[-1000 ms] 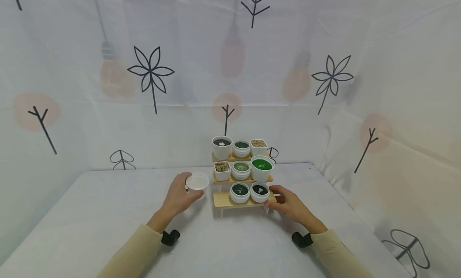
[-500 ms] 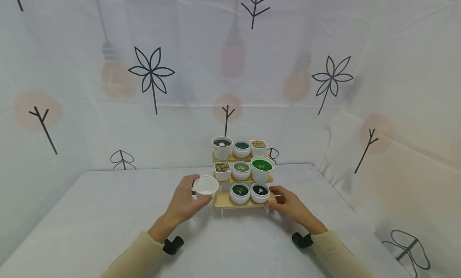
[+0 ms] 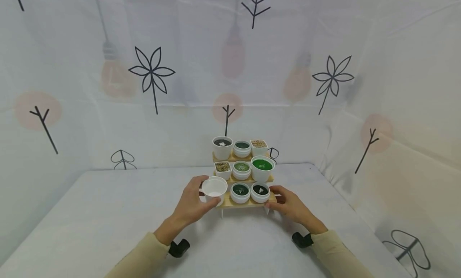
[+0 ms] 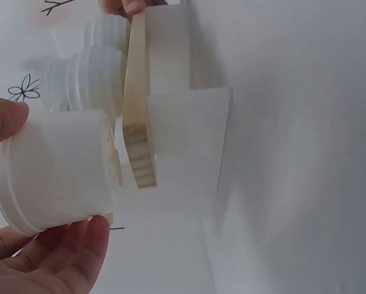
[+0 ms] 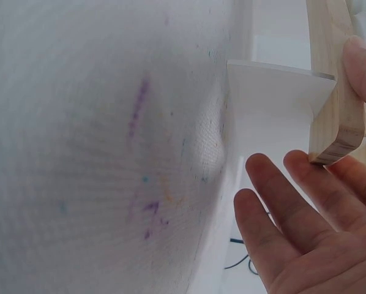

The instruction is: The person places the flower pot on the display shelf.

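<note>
My left hand (image 3: 192,204) pinches an upright white cup (image 3: 215,188) between thumb and fingers; its inside looks white and bare. The cup overlaps the left end of the lowest tier of a stepped wooden display stand (image 3: 247,204) in the head view. In the left wrist view the base of the cup (image 4: 60,171) is close over the board's end (image 4: 137,141). At the opposite end, my right hand (image 3: 289,206) grips the lowest board. Its thumb (image 5: 362,67) lies along the wooden edge (image 5: 345,116), and fingertips touch the end. Two low white jars (image 3: 240,193) sit on that tier.
The middle tier bears a square pot (image 3: 223,174), a low jar (image 3: 241,174) and a green-filled cup (image 3: 261,174). A dark-filled cup (image 3: 222,152), a jar (image 3: 242,153) and a square pot (image 3: 258,151) stand on top. A patterned cloth (image 3: 194,129) hangs behind the white table (image 3: 108,214).
My left hand has carried the white cup rightward, from beside the stand to over the left end of its lowest tier. The right hand has stayed in place.
</note>
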### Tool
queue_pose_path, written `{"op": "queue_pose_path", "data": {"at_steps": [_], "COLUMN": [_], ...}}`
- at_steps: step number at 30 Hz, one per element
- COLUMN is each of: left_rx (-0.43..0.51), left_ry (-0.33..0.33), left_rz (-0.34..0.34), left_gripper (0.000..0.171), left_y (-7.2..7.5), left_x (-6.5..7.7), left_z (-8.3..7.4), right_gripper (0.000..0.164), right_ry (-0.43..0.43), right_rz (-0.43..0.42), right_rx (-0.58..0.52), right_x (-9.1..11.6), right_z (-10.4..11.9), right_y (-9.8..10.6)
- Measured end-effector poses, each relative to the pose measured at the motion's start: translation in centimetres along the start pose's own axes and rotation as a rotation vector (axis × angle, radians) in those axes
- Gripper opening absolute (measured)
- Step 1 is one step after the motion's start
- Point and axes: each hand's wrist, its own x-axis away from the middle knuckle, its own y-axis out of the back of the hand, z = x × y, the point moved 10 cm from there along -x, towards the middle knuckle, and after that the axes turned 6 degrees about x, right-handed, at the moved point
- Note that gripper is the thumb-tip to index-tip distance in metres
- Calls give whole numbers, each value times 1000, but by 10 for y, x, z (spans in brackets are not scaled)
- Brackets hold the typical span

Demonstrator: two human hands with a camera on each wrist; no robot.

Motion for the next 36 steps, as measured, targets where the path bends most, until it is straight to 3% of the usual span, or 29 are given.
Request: {"op": "queue_pose_path", "data": {"at_steps": [13, 36], "left_rx": [0, -3], "left_ry": [29, 28], "left_rz": [27, 45], "left_gripper": [66, 71], "left_y": [-17, -24], "left_x": [-1, -2], "left_z": [2, -1], "right_gripper": [64, 63], "right_ry": [-9, -5], "right_rz": [-1, 0], "right_rx": [15, 6], "right_x": [-1, 0], "right_z": [2, -1], "right_y": [1, 0]}}
